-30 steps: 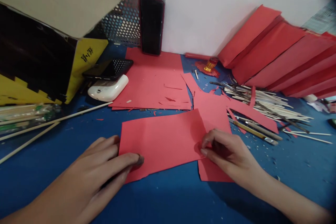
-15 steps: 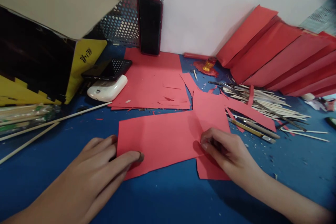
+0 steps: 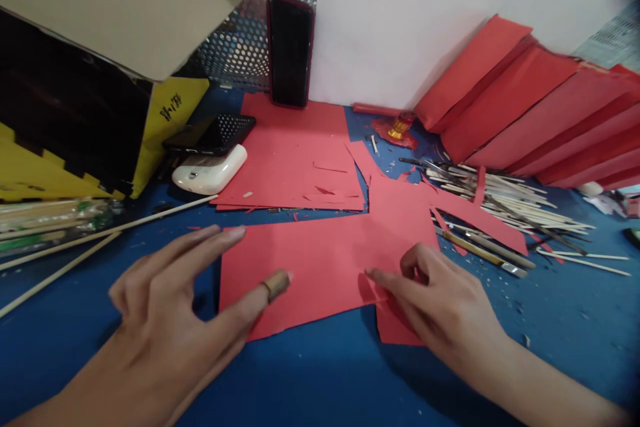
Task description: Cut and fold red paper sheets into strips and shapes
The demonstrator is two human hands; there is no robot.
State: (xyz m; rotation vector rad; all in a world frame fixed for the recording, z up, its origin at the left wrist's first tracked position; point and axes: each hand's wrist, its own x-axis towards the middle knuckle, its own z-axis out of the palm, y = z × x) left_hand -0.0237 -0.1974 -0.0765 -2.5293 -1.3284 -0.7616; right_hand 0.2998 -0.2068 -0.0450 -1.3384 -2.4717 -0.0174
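The left hand [image 3: 160, 307] is released, its fingers spread and not gripping anything. Its tape-wrapped fingertip [image 3: 276, 284] sits over the near part of a red paper sheet [image 3: 305, 273], and the hand's heel lies off the sheet's left edge. The right hand [image 3: 440, 300] is also released, fingers loosely extended, with the index fingertip [image 3: 369, 272] at the sheet's right part, just above a jagged red paper cutout [image 3: 405, 227] that runs under and beyond that hand. Past the cutout, away from the right hand, lie loose wooden sticks [image 3: 505, 197] on the blue surface [image 3: 565, 347]. Long skewers [image 3: 100, 233] lie left of the left hand. A scrap-strewn red paper stack [image 3: 295, 160] sits ahead of both hands.
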